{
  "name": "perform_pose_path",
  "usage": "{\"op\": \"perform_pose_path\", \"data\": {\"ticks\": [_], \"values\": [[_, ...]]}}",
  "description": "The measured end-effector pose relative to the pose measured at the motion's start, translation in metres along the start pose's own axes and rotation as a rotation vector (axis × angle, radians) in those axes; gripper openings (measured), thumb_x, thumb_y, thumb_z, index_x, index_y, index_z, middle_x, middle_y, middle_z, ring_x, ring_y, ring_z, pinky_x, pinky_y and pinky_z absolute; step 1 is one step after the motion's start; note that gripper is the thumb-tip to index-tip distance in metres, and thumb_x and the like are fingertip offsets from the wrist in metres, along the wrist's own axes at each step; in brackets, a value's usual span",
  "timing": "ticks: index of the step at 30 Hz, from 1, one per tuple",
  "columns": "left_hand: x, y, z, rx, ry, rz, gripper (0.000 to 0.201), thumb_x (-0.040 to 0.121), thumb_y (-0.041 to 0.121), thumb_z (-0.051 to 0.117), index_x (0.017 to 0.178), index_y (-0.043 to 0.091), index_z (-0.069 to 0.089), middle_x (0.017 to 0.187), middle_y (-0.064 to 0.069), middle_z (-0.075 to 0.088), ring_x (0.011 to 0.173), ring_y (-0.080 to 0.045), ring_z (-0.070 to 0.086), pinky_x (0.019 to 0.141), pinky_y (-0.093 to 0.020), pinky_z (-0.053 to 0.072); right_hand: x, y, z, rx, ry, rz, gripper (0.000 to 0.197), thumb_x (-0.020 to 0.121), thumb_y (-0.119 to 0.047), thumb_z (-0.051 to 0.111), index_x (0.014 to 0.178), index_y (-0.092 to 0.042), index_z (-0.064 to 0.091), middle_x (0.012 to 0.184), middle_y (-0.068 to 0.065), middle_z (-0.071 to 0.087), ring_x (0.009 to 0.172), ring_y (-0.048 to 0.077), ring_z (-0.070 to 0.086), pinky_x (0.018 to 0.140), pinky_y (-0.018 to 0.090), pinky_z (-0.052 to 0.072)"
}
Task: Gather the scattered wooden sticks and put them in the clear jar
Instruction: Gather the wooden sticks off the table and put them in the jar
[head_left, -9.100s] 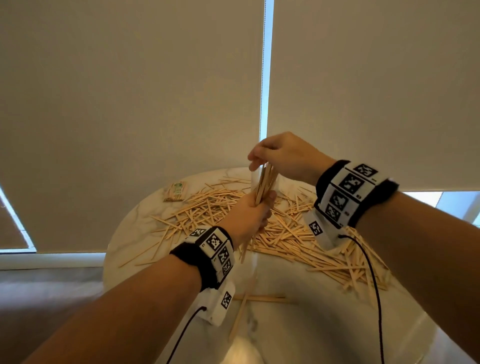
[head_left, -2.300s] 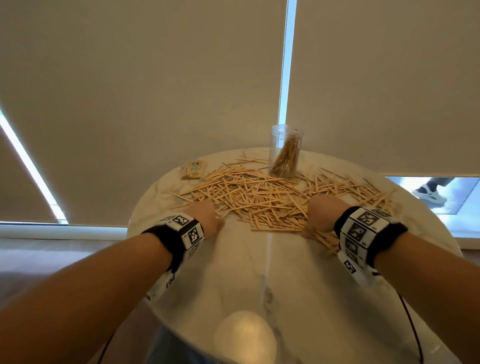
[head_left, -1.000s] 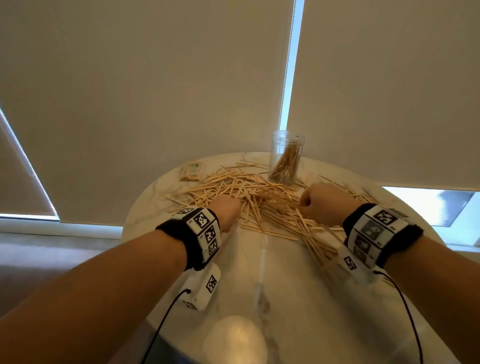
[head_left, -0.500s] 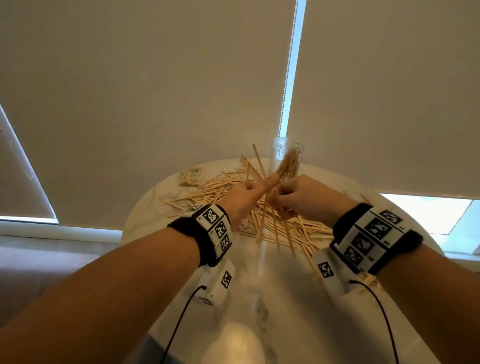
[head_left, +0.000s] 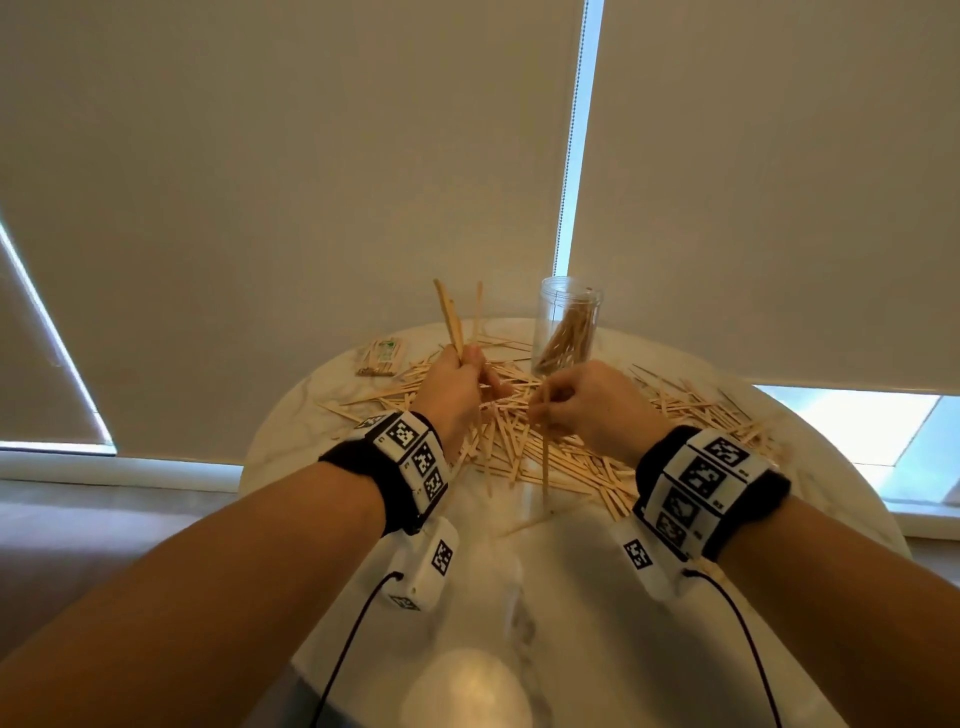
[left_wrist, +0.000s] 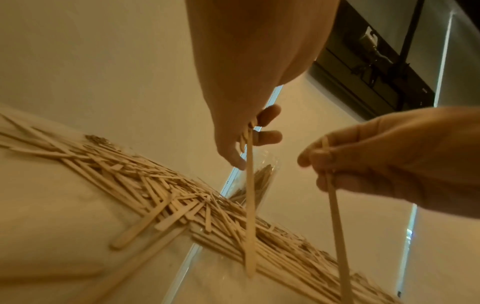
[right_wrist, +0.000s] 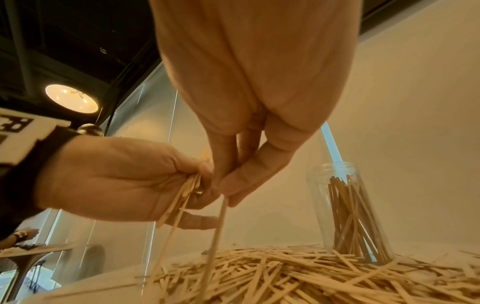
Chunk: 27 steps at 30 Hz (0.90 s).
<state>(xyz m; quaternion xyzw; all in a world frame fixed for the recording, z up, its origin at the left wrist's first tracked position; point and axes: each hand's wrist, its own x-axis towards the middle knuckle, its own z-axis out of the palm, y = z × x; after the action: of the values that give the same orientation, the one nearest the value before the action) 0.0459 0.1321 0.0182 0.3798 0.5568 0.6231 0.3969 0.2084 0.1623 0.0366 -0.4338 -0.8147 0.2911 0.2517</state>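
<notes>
Fingers (right_wrist: 228, 164) of the right hand (head_left: 587, 405) pinch one wooden stick that hangs down to the heap. Left hand (head_left: 452, 387) curled round a small bundle (head_left: 454, 322), ends fanning up past the knuckles and down toward the bench (head_left: 519, 597). Both hands raised just above the scattered sticks (head_left: 571, 457).

Step in hand, as I judge it: collecting and squaring a handful. Next move calls for passing the single stick into the bundle, evening the ends, then carrying it to the clear jar (head_left: 569, 325).

Jar upright at the far side of the heap, open-mouthed, already part filled with leaning sticks; those may block new ones going in straight. Small packet (head_left: 382, 356) lies at far left. Most sticks remain on the bench, crisscrossed.
</notes>
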Motion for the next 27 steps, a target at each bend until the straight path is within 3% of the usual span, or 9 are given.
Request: {"op": "perform_pose_path", "data": {"ticks": [3,5,8,10,12,17,20,23,27], "values": [[-0.012,-0.006,0.009,0.020,-0.174,-0.005,0.029,0.108,0.032,0.034,0.121,0.011,0.050,0.103,-0.008,0.073,0.097,-0.030,0.072,0.080,-0.041,0.054,0.006,-0.009,-0.006,0.154,0.182,-0.056,0.010,0.087,-0.018,0.075,0.094,-0.014,0.068,0.083,0.001,0.073,0.070,0.009,0.072,0.063,0.021,0.060],[-0.020,-0.009,0.019,-0.021,-0.269,-0.018,0.032,0.108,0.032,0.035,0.125,0.010,0.051,0.097,-0.007,0.074,0.081,-0.026,0.073,0.072,-0.036,0.058,0.009,-0.016,-0.008,0.173,0.248,-0.110,0.006,0.088,-0.020,0.074,0.091,-0.015,0.071,0.078,-0.003,0.073,0.065,0.003,0.070,0.060,0.019,0.057],[-0.024,-0.013,0.027,-0.055,-0.266,-0.005,0.032,0.108,0.034,0.036,0.119,0.008,0.053,0.068,0.002,0.054,0.051,-0.009,0.047,0.053,-0.026,0.044,0.017,-0.021,-0.011,0.034,0.316,-0.133,0.018,0.096,-0.034,0.063,0.104,-0.023,0.074,0.087,-0.007,0.073,0.080,0.008,0.069,0.077,0.030,0.057],[-0.025,-0.015,0.027,-0.005,-0.267,0.015,0.031,0.108,0.036,0.035,0.107,0.013,0.056,0.063,0.006,0.044,0.048,-0.007,0.037,0.048,-0.025,0.035,0.020,-0.022,-0.015,-0.009,0.365,-0.116,0.040,0.098,-0.045,0.053,0.133,-0.025,0.059,0.115,0.000,0.067,0.102,0.014,0.064,0.091,0.034,0.053],[-0.028,-0.015,0.026,0.080,-0.330,0.028,0.035,0.106,0.044,0.035,0.096,0.016,0.054,0.061,0.008,0.041,0.047,-0.007,0.035,0.045,-0.024,0.031,0.019,-0.027,-0.020,0.071,0.345,-0.108,0.051,0.100,-0.045,0.049,0.147,-0.026,0.041,0.135,0.001,0.054,0.115,0.015,0.057,0.099,0.035,0.047],[-0.034,-0.019,0.028,0.226,-0.392,0.062,0.048,0.098,0.062,0.037,0.079,0.019,0.048,0.055,0.011,0.042,0.047,-0.008,0.038,0.051,-0.028,0.043,0.012,-0.035,-0.029,0.071,0.131,-0.182,0.031,0.106,-0.029,0.043,0.109,-0.016,0.071,0.095,-0.006,0.072,0.083,0.011,0.070,0.073,0.025,0.053],[-0.033,-0.021,0.022,0.265,-0.390,0.082,0.046,0.099,0.058,0.038,0.079,0.019,0.051,0.057,0.011,0.045,0.049,-0.008,0.041,0.060,-0.034,0.048,0.011,-0.031,-0.036,0.009,0.018,-0.142,0.034,0.105,-0.035,0.043,0.114,-0.016,0.070,0.102,-0.004,0.072,0.096,0.012,0.067,0.086,0.031,0.053],[-0.028,-0.011,0.013,0.437,-0.282,0.161,0.042,0.099,0.056,0.041,0.084,0.019,0.054,0.070,0.003,0.052,0.053,-0.010,0.048,0.055,-0.032,0.050,0.002,-0.022,-0.043,0.026,0.063,-0.059,0.044,0.104,-0.048,0.038,0.115,-0.017,0.067,0.107,0.002,0.070,0.099,0.020,0.066,0.093,0.043,0.052],[-0.011,0.010,-0.018,0.810,-0.143,0.043,0.040,0.094,0.051,0.059,0.092,0.010,0.057,0.071,-0.003,0.055,0.059,-0.017,0.054,0.055,-0.030,0.051,-0.018,0.012,-0.056,-0.566,-0.219,0.233,0.071,0.086,-0.077,0.041,0.091,-0.012,0.068,0.096,0.009,0.073,0.086,0.023,0.069,0.085,0.038,0.054]]}}
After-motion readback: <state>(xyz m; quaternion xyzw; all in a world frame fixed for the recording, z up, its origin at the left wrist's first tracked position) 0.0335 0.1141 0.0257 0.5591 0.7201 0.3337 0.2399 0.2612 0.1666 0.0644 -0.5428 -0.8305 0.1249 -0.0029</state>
